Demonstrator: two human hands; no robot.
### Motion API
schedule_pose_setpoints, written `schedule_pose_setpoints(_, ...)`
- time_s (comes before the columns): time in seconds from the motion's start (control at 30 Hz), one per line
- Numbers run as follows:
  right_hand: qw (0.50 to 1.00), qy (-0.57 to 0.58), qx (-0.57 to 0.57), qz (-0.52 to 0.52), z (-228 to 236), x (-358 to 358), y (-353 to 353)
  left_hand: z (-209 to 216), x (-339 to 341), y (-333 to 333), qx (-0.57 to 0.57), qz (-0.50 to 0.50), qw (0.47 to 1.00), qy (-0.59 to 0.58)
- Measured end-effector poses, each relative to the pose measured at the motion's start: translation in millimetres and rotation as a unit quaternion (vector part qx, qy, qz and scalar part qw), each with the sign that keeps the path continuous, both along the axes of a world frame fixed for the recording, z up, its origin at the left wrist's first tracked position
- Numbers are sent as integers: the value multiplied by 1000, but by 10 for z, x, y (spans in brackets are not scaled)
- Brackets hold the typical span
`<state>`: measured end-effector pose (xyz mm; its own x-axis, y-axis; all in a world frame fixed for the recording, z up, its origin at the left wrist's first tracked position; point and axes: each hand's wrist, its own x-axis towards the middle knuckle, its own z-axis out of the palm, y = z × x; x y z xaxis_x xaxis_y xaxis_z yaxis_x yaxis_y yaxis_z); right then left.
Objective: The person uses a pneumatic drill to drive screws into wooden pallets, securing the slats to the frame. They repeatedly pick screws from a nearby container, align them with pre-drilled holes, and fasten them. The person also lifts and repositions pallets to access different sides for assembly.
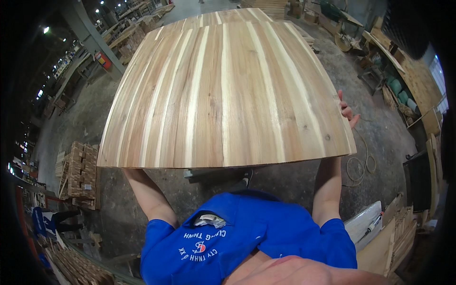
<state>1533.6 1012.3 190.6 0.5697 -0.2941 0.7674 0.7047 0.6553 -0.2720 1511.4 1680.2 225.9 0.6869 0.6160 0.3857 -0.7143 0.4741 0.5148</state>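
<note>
A wide wooden panel, glued up from light and dark strips, spans the middle of the head view in front of my chest. My right hand grips its right edge, with some fingers showing past the side and the rest hidden beneath. My left forearm runs under the panel's near left corner. The panel covers my left hand, so its fingers cannot be seen. Just beyond the far edge shows another striped panel, partly covered by the first.
Stacked wood pieces stand on the floor at left. A coiled hose lies at right, near boards leaning at lower right. A pillar with a red fire extinguisher rises far left. Another person is at lower left.
</note>
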Motion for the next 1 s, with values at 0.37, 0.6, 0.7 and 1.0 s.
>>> schedule_pose_setpoints(0.37, 992, -117, 32, -45, 1606, 5, -531, 2243, -189, -406, 19, -16, 989, -146)
schedule_pose_setpoints(0.6, 783, -185, -27, -594, 2618, 362, -366, 2930, 297, -182, 0, 31, 983, -181)
schedule_pose_setpoints(0.7, 681, -166, -108, -705, 2972, 470, -144, 2923, 730, 39, 79, 116, 976, -165)
schedule_pose_setpoints(1.0, 581, -126, -210, -776, 3965, 1277, 184, 2863, 2635, 556, 336, 248, 908, 41)
